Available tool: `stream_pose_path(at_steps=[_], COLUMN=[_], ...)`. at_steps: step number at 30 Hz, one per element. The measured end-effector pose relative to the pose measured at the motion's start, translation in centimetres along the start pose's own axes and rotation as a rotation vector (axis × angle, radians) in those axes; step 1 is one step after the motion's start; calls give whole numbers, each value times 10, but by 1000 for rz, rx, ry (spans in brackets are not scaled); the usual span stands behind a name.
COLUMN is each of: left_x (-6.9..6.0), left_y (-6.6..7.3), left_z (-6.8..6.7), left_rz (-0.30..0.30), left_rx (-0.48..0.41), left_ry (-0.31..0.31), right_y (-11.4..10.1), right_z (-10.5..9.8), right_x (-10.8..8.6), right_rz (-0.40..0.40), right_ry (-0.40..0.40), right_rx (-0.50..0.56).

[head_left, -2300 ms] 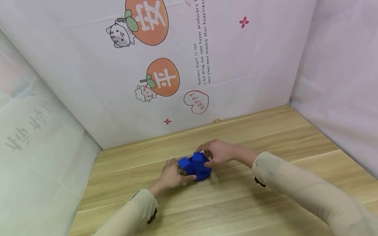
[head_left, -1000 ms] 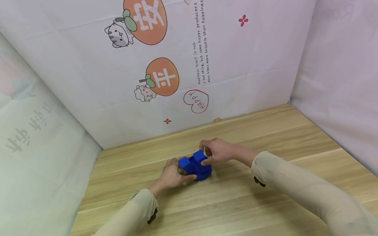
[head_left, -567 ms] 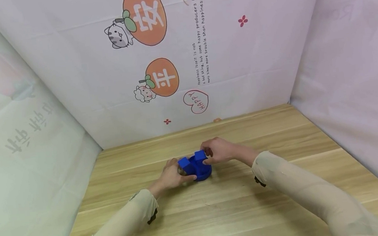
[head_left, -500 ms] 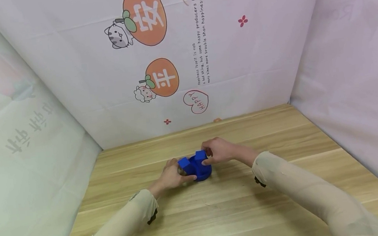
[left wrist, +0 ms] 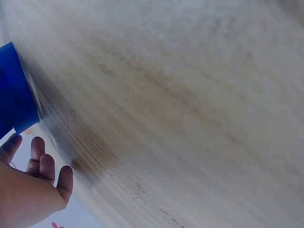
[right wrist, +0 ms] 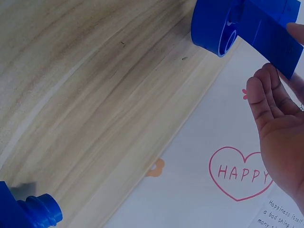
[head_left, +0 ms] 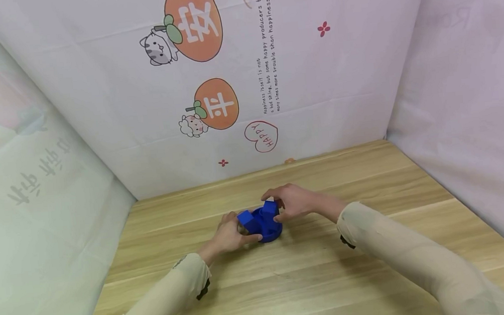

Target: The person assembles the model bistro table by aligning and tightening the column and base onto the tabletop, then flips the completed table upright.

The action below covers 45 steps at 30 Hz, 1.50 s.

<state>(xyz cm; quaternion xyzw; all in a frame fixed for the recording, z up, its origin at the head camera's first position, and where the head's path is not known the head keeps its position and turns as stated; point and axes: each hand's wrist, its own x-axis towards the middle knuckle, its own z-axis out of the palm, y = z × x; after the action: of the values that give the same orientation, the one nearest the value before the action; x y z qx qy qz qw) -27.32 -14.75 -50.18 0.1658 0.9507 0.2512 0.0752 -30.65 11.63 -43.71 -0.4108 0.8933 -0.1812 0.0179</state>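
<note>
A blue round base [head_left: 271,234] sits on the wooden table, with two blue rectangular blocks standing up from it. My left hand [head_left: 227,234] grips its left side, thumb in front and fingers round the left block [head_left: 248,220]. In the left wrist view the fingers are partly curled beside the blue base [left wrist: 16,95]. My right hand [head_left: 297,201] holds the right block [head_left: 270,208] between thumb and index finger. The right wrist view shows this block [right wrist: 268,35] angled across the base, beside a small round ring; the other fingers stay off it.
A blue part with a threaded end [right wrist: 40,211] lies at the lower left of the right wrist view. White printed cloth [head_left: 318,86] walls the wooden table [head_left: 281,290] at the back and both sides.
The right block has turned relative to the base, and my right fingers and thumb have shifted round it. My left hand stays in place on the base.
</note>
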Motion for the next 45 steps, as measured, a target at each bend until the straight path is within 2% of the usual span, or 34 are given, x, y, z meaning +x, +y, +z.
stream_pose_path(at_steps=[3,10,12,20,30,34,39,45], left_x=[0,0,0,0,1,2,1,1], left_y=[0,-1,-1,-1,-3,-3,-2,-2], left_z=[0,1,1,0,2,2,1,1], left_rz=[-4,-2,-4,1,37,46,47,41], left_rx=[1,-2,-1,3,12,17,25,24], left_ry=[-3,-5,-5,-5,-6,-10,-15,-11], right_y=[0,0,1,1,-8,-9,-5,-1], right_z=[-1,2,2,-3,-1,-3,-6,-1], right_x=[0,-1,-1,-5,-4,-6,-9,-8], right_rz=[-14,90,94,0,41,21,-20,-63], right_ry=[-2,21,23,18,4,-51,-123,-52], right_rx=[-3,-36,-47,-43,-89,-66,14,-36])
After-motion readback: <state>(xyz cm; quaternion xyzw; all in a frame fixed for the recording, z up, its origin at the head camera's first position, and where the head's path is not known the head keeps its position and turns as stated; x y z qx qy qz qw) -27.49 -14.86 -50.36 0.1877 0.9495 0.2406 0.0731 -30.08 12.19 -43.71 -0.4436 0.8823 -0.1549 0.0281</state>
